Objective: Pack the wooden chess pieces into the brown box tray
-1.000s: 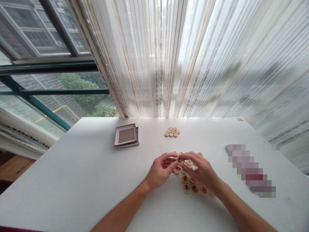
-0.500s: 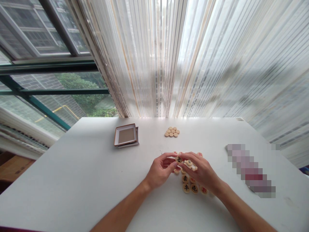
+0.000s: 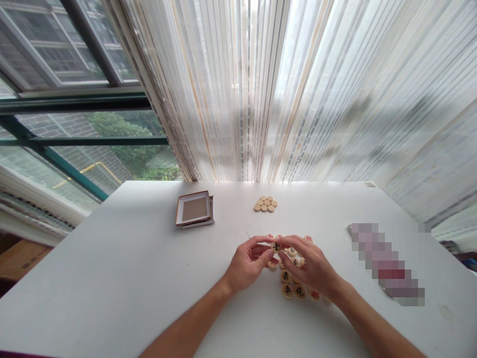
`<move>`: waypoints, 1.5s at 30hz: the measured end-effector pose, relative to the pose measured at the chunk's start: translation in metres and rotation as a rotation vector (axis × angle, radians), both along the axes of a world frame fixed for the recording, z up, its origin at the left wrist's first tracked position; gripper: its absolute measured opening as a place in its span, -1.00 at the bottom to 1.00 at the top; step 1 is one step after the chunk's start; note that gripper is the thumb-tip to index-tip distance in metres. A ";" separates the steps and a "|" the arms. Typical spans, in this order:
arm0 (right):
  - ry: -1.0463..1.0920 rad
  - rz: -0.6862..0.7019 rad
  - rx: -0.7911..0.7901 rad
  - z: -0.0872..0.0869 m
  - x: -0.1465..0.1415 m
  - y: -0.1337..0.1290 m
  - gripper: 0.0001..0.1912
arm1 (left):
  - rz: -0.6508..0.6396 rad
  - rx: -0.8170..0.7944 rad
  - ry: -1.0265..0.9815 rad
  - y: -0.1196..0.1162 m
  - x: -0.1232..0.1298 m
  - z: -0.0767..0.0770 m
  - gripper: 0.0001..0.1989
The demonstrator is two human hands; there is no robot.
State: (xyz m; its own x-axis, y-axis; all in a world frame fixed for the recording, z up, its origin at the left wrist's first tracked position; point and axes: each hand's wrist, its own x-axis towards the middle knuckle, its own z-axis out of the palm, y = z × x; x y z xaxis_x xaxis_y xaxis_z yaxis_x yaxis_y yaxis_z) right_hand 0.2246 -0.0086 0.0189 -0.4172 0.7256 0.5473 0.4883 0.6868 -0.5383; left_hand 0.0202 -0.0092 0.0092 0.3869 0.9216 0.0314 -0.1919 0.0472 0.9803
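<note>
evidently, the relation that matters is at my fingertips: a round piece (image 3: 276, 246) with a black character is gripped between my two hands. it is to the right of my left hand (image 3: 244, 263) and to the left of my right hand (image 3: 312, 259), with neither clearly nearer, since thumb and forefinger on each side meet its rim. being a disc, it offers no long axis; its face is tipped up toward me, and it appears raised above the tabletop (image 3: 130, 278).

just beside and below it, the lettered pieces (image 3: 286, 290) lie face up, in black and red, partly in rows, mostly under and around my right hand. beyond both hands, near the far edge, i note a close group of blank discs (image 3: 264, 203), and to its left an open box (image 3: 196, 209).

obstructions noted: my right palm and fingers cover an uncounted share of the lettered pieces. several red ones past my fingers show only in part, and one by my right wrist is largely masked. the contact behind the round piece is out of sight, so i cannot tell how firm the hold is. the long object (image 3: 387, 266) at far right is pixelated and cannot be identified. both forearms are cut off at the lower edge.
</note>
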 end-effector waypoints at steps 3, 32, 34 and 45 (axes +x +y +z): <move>-0.001 0.006 -0.007 0.000 0.001 0.001 -0.61 | 0.001 0.006 0.001 0.000 0.000 0.000 -0.63; 0.021 0.050 0.012 0.002 -0.004 0.001 -0.64 | 0.017 0.017 0.031 0.000 -0.001 -0.001 -0.66; 0.017 0.036 0.020 0.002 -0.003 0.000 -0.63 | -0.003 0.019 0.024 -0.001 -0.001 0.000 -0.65; -0.006 0.002 0.020 0.002 -0.002 -0.001 -0.64 | -0.014 0.031 0.019 -0.001 0.000 0.000 -0.62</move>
